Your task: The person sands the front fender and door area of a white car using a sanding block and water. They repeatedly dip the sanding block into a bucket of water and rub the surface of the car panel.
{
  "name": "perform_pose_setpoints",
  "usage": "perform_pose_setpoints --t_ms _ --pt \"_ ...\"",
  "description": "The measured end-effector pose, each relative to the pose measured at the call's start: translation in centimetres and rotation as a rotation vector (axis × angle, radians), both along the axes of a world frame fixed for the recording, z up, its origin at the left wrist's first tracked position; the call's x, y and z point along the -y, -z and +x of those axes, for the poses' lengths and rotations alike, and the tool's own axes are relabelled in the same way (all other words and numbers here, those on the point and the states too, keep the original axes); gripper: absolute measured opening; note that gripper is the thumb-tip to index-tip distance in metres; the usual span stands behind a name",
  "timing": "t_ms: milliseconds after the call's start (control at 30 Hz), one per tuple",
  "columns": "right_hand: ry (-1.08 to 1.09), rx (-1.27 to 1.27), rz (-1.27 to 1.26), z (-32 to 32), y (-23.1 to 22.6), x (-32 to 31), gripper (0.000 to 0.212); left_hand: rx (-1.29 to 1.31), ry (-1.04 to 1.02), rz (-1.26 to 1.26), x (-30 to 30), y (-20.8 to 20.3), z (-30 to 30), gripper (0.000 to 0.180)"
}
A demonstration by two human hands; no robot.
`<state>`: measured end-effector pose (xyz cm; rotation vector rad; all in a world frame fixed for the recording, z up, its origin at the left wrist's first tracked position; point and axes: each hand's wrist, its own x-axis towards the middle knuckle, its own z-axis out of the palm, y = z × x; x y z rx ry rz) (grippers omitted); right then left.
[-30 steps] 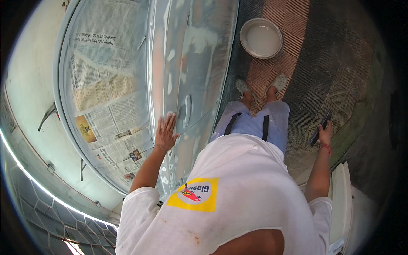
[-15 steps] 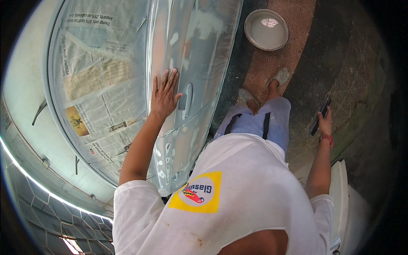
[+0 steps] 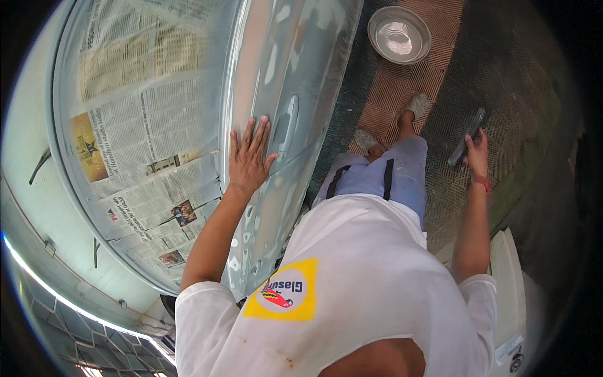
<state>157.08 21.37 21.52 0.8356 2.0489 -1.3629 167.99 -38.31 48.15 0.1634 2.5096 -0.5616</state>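
Observation:
My left hand (image 3: 249, 162) lies flat on the side of a car door (image 3: 256, 81), its fingers stretched out toward the top of the picture. The panel is pale grey, with lighter and peach-toned patches. Just right of the fingers is the long door handle (image 3: 289, 127), which the hand does not grip. Out to my right, away from the car, my right hand (image 3: 478, 156) holds a long, narrow, dark block (image 3: 467, 139), like a sanding block. Its underside is hidden.
Newspaper (image 3: 147, 113) under clear film masks the car's windows. A round metal basin (image 3: 372, 39) holding liquid stands on the patterned floor mat (image 3: 433, 19) beyond my feet. A pale, box-like object (image 3: 507, 276) stands behind my right elbow.
My left hand has shifted slightly back along the door, so more of the handle shows. My right hand and the dark block have moved a little up and left in view. The view itself has shifted.

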Motion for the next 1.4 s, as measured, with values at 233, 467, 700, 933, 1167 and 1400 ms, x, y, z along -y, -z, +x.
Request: perform_pose_setpoints --t_ms 233,467,700,933,1167,1400 --pt "0.128 -0.353 -0.313 -1.0 -5.3 20.9 0.076 -0.200 0.178 0.032 0.3 2.4 -2.5 0.083" --pt "-0.015 -0.475 -0.471 2.5 -12.3 39.0 0.076 -0.395 0.352 -0.023 -0.3 4.6 -10.8 0.073" --pt "-0.131 -0.640 -0.301 1.3 -15.6 48.0 0.079 -0.672 0.533 0.365 4.5 3.5 -23.8 0.053" --pt "-0.218 -0.694 -0.244 6.5 -17.2 50.3 0.090 -0.411 0.078 0.715 2.4 1.4 -24.7 0.058" --pt "-0.218 -0.536 -0.262 4.4 -18.6 50.2 0.085 -0.676 0.429 0.547 3.2 3.6 -25.1 0.049" --pt "-0.240 -0.646 -0.170 4.6 -19.2 50.5 0.088 -0.667 0.386 0.576 2.9 3.4 -25.5 0.050"
